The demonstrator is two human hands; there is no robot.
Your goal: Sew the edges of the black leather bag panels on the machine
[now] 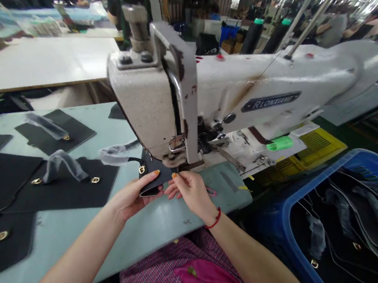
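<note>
A white sewing machine (254,94) stands on a pale green table (151,231). A small black leather piece (154,176) with a gold ring lies under the machine's foot. My left hand (134,197) grips the piece's near left edge, thumb on top. My right hand (189,191) pinches the same piece at its right edge, close to the foot. A red cord circles my right wrist.
Several black leather panels (65,186) with gold fittings and plastic wrap lie on the table's left. A blue crate (292,220) of black pieces stands at the lower right, a yellow crate (324,143) behind it. A white table (42,62) is farther back.
</note>
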